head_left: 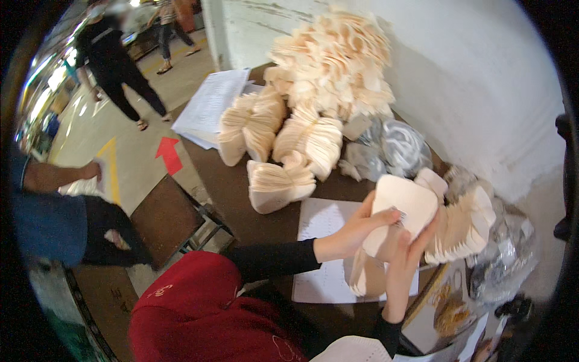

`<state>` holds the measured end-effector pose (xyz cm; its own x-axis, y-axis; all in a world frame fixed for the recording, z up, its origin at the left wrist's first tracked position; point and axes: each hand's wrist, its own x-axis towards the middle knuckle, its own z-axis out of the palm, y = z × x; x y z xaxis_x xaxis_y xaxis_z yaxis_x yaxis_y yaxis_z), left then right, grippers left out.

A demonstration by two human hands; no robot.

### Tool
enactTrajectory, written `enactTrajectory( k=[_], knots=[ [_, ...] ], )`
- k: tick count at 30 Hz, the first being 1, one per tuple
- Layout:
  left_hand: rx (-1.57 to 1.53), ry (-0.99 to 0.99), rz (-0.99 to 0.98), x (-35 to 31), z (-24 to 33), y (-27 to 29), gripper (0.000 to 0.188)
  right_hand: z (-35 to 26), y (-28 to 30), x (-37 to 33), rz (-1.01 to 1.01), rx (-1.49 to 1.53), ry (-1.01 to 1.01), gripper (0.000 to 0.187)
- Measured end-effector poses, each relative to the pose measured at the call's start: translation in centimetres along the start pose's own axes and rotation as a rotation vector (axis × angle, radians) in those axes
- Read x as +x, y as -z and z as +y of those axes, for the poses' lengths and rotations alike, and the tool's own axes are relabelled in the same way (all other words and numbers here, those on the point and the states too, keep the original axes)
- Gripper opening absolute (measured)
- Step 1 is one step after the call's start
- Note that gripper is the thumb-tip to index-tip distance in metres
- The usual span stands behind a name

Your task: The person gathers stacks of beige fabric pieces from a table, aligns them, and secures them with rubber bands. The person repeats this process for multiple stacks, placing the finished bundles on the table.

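Observation:
Both my hands are around a small stack of flat cream pads with rounded corners, held up over the table. My left hand grips the stack from the left, its thumb lying across the front face. From below and the right, my right hand closes on the lower part, with fingers along the edge. More cream pads show just under my hands, above a printed sheet. To the right, close by my right hand, lies a long fanned bundle of the same pads.
Several tied pad bundles stand on the brown table, before a tall loose heap against the white wall. Clear plastic bags lie beside them. Papers sit at the far left. A tray of rubber bands is at right. People are at left.

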<state>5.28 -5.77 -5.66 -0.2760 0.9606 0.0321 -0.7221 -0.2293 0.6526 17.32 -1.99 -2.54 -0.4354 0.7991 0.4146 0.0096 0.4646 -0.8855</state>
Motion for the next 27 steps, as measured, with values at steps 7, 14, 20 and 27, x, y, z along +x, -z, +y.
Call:
enactTrajectory(
  k=[7,14,20,27],
  knots=[
    [-0.185,-0.132,-0.073,1.8,3.4,1.5,0.055,3.9,6.3,-4.5,0.091,-0.498,-0.333,0.071],
    [-0.546,-0.027,-0.110,2.4,5.6,5.2,0.055,5.2,2.3,-7.3,0.042,-0.418,-0.527,0.097],
    [-0.561,-0.036,-0.043,3.3,4.5,4.4,0.054,10.9,5.5,-7.8,-0.025,-0.771,-0.519,0.106],
    [-0.449,-0.011,0.004,2.6,3.9,5.0,0.060,5.0,3.0,-7.0,0.078,0.014,-0.588,0.075]
  ],
)
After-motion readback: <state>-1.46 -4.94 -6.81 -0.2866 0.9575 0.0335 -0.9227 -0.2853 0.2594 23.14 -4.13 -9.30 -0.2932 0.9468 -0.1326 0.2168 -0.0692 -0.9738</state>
